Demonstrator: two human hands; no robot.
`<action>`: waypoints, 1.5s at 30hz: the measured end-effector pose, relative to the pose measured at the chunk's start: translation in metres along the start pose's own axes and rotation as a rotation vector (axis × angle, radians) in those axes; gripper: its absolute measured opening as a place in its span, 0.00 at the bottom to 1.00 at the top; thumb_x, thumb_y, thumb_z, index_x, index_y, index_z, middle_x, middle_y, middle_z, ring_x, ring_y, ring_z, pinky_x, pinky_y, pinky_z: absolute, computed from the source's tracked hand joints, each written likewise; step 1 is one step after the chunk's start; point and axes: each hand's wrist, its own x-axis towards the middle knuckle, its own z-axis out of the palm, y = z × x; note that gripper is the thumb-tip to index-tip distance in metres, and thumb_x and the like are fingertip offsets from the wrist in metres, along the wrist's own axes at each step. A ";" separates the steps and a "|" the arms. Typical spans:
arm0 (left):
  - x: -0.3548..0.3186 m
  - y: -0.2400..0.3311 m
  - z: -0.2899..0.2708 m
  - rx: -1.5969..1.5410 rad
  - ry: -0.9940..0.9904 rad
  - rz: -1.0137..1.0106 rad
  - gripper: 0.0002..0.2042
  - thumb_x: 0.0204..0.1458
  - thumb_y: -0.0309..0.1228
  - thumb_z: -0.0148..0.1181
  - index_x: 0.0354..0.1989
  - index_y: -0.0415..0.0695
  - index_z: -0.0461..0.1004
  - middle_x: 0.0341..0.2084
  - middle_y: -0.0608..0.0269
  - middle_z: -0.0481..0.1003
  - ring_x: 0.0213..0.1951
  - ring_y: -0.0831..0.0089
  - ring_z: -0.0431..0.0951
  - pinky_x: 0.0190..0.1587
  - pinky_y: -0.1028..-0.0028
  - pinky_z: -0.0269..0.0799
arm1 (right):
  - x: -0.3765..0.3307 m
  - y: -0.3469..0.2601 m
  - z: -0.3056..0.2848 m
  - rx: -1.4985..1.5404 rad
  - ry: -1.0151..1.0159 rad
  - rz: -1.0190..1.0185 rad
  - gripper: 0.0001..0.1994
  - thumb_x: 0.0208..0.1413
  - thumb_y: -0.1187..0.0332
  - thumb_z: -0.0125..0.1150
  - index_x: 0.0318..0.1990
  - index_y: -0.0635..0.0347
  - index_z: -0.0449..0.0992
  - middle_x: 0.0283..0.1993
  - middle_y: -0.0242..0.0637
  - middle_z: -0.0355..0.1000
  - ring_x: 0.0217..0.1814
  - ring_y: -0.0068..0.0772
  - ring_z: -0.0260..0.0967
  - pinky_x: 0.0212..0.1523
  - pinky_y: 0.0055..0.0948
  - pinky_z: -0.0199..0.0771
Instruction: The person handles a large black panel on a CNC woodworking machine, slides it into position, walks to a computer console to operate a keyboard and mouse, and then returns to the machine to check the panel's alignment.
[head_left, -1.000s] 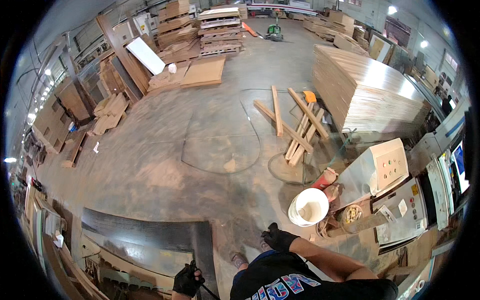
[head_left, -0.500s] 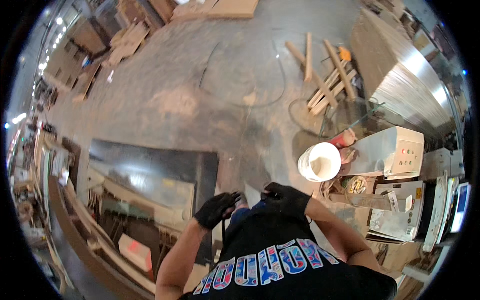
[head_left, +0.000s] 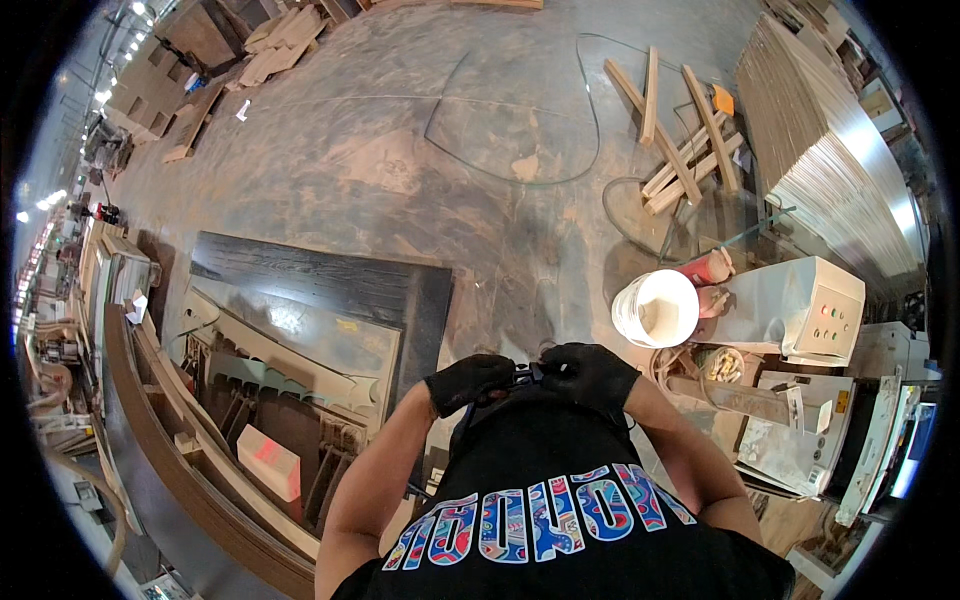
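Gloves cover both hands: the left hand and right hand meet at the chest, fingers curled onto a small dark object pinched between them, too small to identify. Beside the right hand a white bucket stands on the concrete floor, near a grey control cabinet. Left of the person lies a dark wood panel.

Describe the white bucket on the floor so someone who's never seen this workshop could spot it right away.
Start at the tall stack of pale boards on the person's right, then come down to the grey control cabinet with small coloured buttons. The white bucket stands on the floor just left of that cabinet, ahead of the gloved right hand. It is the only round, open-topped white container there; beside it lies a red cylinder.
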 end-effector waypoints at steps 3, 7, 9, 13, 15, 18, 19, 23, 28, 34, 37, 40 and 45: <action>0.001 0.006 0.004 0.049 -0.005 -0.018 0.08 0.58 0.34 0.53 0.33 0.45 0.75 0.24 0.69 0.70 0.26 0.79 0.66 0.29 0.77 0.63 | -0.001 -0.004 -0.004 -0.010 -0.034 0.012 0.19 0.53 0.63 0.63 0.51 0.63 0.75 0.51 0.50 0.74 0.51 0.44 0.74 0.53 0.33 0.73; 0.003 0.006 0.008 0.092 -0.018 0.025 0.08 0.58 0.34 0.53 0.34 0.43 0.75 0.26 0.67 0.71 0.28 0.78 0.67 0.30 0.77 0.65 | 0.002 0.003 0.001 -0.003 -0.005 -0.099 0.16 0.52 0.64 0.61 0.48 0.61 0.76 0.47 0.51 0.74 0.51 0.50 0.71 0.52 0.39 0.71; 0.004 0.006 0.007 0.059 -0.016 -0.027 0.08 0.58 0.33 0.53 0.35 0.42 0.75 0.27 0.66 0.72 0.29 0.78 0.68 0.32 0.77 0.66 | 0.002 -0.003 -0.002 -0.018 -0.014 -0.103 0.16 0.52 0.65 0.60 0.47 0.61 0.76 0.47 0.52 0.74 0.51 0.51 0.71 0.51 0.39 0.71; 0.011 -0.005 0.005 0.238 -0.058 0.112 0.09 0.58 0.31 0.54 0.42 0.41 0.75 0.34 0.64 0.74 0.35 0.76 0.71 0.38 0.74 0.69 | 0.004 -0.008 -0.005 -0.127 -0.056 -0.133 0.16 0.52 0.66 0.59 0.47 0.62 0.76 0.45 0.53 0.74 0.50 0.52 0.71 0.51 0.39 0.71; 0.010 0.000 0.010 0.298 -0.070 0.180 0.10 0.57 0.30 0.54 0.44 0.41 0.75 0.37 0.63 0.74 0.38 0.75 0.71 0.41 0.74 0.70 | 0.004 -0.007 -0.005 -0.158 -0.083 -0.141 0.17 0.52 0.66 0.59 0.48 0.63 0.75 0.44 0.54 0.74 0.50 0.52 0.72 0.50 0.39 0.71; 0.013 0.003 0.014 0.410 -0.098 0.239 0.12 0.56 0.29 0.55 0.48 0.42 0.74 0.42 0.61 0.73 0.41 0.73 0.72 0.45 0.72 0.70 | 0.001 -0.012 -0.009 -0.093 -0.037 -0.065 0.22 0.54 0.66 0.58 0.55 0.68 0.68 0.42 0.55 0.75 0.47 0.54 0.73 0.48 0.40 0.73; 0.014 0.004 0.014 0.462 -0.116 0.228 0.14 0.56 0.29 0.55 0.50 0.42 0.74 0.43 0.60 0.73 0.42 0.71 0.72 0.46 0.72 0.70 | 0.003 -0.014 -0.011 -0.111 -0.076 -0.051 0.25 0.55 0.66 0.58 0.58 0.69 0.64 0.42 0.56 0.75 0.46 0.55 0.74 0.46 0.40 0.73; 0.020 0.002 0.015 0.463 -0.124 0.189 0.15 0.55 0.28 0.56 0.51 0.42 0.73 0.44 0.59 0.73 0.44 0.69 0.72 0.48 0.71 0.70 | 0.004 -0.009 -0.008 -0.138 -0.041 -0.079 0.27 0.55 0.65 0.59 0.61 0.62 0.62 0.38 0.55 0.76 0.40 0.55 0.76 0.41 0.41 0.75; 0.025 0.000 0.014 0.679 -0.154 0.312 0.13 0.54 0.28 0.57 0.47 0.39 0.73 0.44 0.55 0.74 0.44 0.63 0.73 0.49 0.66 0.70 | 0.009 -0.015 -0.013 -0.141 -0.140 -0.062 0.30 0.56 0.66 0.58 0.63 0.68 0.56 0.40 0.56 0.76 0.44 0.56 0.75 0.44 0.41 0.73; 0.036 0.003 0.009 0.977 -0.095 0.358 0.19 0.49 0.23 0.57 0.52 0.39 0.71 0.51 0.52 0.71 0.52 0.59 0.71 0.56 0.64 0.66 | 0.015 -0.006 0.012 -0.129 -0.120 -0.108 0.30 0.55 0.62 0.59 0.63 0.62 0.57 0.39 0.56 0.76 0.43 0.57 0.75 0.45 0.43 0.72; 0.028 -0.003 0.016 0.367 0.008 0.253 0.23 0.48 0.21 0.56 0.56 0.40 0.70 0.54 0.52 0.69 0.56 0.60 0.68 0.60 0.65 0.62 | 0.015 -0.011 0.010 -0.106 -0.095 -0.071 0.30 0.55 0.63 0.56 0.64 0.63 0.55 0.40 0.59 0.74 0.44 0.58 0.74 0.49 0.45 0.70; 0.028 0.005 0.019 0.549 -0.015 0.288 0.23 0.47 0.20 0.55 0.56 0.40 0.70 0.55 0.54 0.68 0.57 0.61 0.67 0.62 0.66 0.61 | 0.015 -0.017 0.008 -0.057 -0.065 -0.069 0.32 0.55 0.64 0.57 0.65 0.63 0.53 0.43 0.63 0.73 0.45 0.59 0.74 0.50 0.45 0.70; 0.052 -0.023 0.009 0.500 -0.085 0.345 0.23 0.47 0.20 0.55 0.56 0.41 0.70 0.57 0.55 0.67 0.58 0.61 0.66 0.63 0.66 0.58 | 0.018 0.000 0.016 -0.074 -0.112 0.067 0.37 0.53 0.65 0.58 0.68 0.61 0.48 0.49 0.62 0.71 0.51 0.61 0.71 0.52 0.45 0.69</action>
